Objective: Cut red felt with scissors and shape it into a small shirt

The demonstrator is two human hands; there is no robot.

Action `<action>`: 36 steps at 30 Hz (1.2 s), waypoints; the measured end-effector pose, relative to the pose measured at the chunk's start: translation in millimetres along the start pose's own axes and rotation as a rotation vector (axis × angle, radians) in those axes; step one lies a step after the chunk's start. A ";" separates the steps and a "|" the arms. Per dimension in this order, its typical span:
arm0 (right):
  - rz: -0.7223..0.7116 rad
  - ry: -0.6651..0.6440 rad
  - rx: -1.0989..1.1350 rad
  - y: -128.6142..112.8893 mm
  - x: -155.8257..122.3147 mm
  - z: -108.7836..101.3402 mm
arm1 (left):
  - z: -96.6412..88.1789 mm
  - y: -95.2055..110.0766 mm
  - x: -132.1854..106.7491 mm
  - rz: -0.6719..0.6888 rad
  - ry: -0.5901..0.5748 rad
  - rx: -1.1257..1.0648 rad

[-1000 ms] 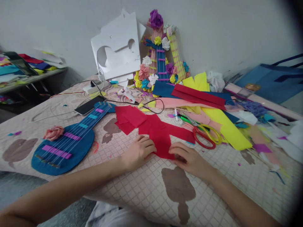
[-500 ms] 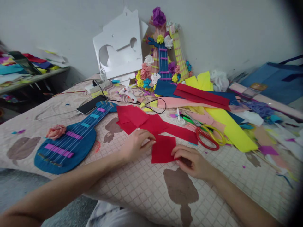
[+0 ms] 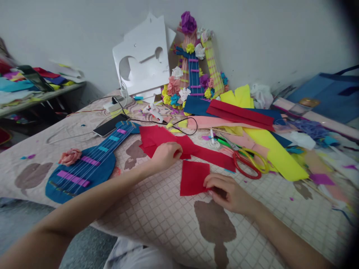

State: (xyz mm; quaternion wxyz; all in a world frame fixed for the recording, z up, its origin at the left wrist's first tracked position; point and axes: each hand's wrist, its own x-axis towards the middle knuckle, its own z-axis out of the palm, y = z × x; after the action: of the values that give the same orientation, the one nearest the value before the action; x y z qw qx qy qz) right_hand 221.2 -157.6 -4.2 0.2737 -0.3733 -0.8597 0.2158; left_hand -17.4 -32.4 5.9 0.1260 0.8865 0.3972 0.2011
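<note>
A square of red crepe paper [image 3: 194, 178] lies near the middle of the patterned tablecloth. At its right edge, my right hand [image 3: 226, 190] pinches it between thumb and fingers. My left hand [image 3: 167, 155] is closed, its fingers curled over the near side of a pile of red paper pieces [image 3: 157, 136]; what its fingertips hold, if anything, is hidden. From that pile a red strip [image 3: 217, 157] stretches right towards red-handled scissors [image 3: 246, 168] and yellow-handled scissors [image 3: 256, 157]. Left of my left hand lies a blue paper guitar [image 3: 98, 164] with a pink paper rose [image 3: 70, 157].
A glue gun [image 3: 153, 112] with a black cord and a phone [image 3: 109, 126] lie behind the pile. Folded red paper [image 3: 239, 114], yellow paper [image 3: 276, 153] and scraps cover the right side. Flower-trimmed guitars [image 3: 193, 71] and a white cut-out board [image 3: 143, 56] lean against the wall.
My left hand has moved away from the red square, up onto the pile of red pieces. My right hand keeps its pinch on the square. The view has shifted slightly.
</note>
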 end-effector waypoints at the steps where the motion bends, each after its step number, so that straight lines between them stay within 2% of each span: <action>1: 0.001 -0.002 -0.002 0.2 0.0 0.1 | 0.2 -1.6 3.2 -0.043 0.002 -0.066; 7: 0.012 -0.017 -0.003 1.6 -0.2 1.5 | 5.2 -8.1 26.2 -0.197 0.016 -0.439; 10: 0.021 -0.017 -0.007 0.8 0.4 1.3 | 11.9 -6.9 43.0 -0.264 0.071 -0.577; 13: 0.019 -0.006 -0.022 -0.5 1.3 0.5 | 20.6 -1.3 60.3 -0.156 0.194 -0.494; 16: 0.022 -0.005 -0.035 -1.0 1.1 0.3 | 27.5 8.1 65.8 0.025 0.146 -0.373; 19: 0.034 -0.018 -0.055 -0.2 0.1 0.7 | 26.7 16.9 51.2 0.183 0.058 -0.197; 22: 0.040 -0.026 -0.060 0.1 0.0 1.4 | 15.8 20.1 23.7 0.256 0.001 -0.014; 26: 0.033 -0.028 -0.034 -0.2 1.2 2.2 | -3.0 15.0 -5.1 0.156 -0.053 0.249; 30: 0.032 -0.027 -0.024 0.6 2.0 2.2 | -10.2 8.0 -11.4 0.158 -0.133 0.386; 33: 0.025 -0.021 -0.023 1.3 2.2 1.8 | -14.0 8.5 -11.7 0.162 -0.100 0.389; 36: 0.011 -0.009 -0.032 1.9 1.3 3.2 | -20.0 18.6 -20.3 0.151 -0.025 0.353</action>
State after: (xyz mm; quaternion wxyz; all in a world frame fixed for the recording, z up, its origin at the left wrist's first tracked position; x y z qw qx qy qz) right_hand 219.5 -156.0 -7.3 0.2625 -0.3811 -0.8623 0.2054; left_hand -26.6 -58.6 25.5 -0.0420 0.9245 0.3573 0.1260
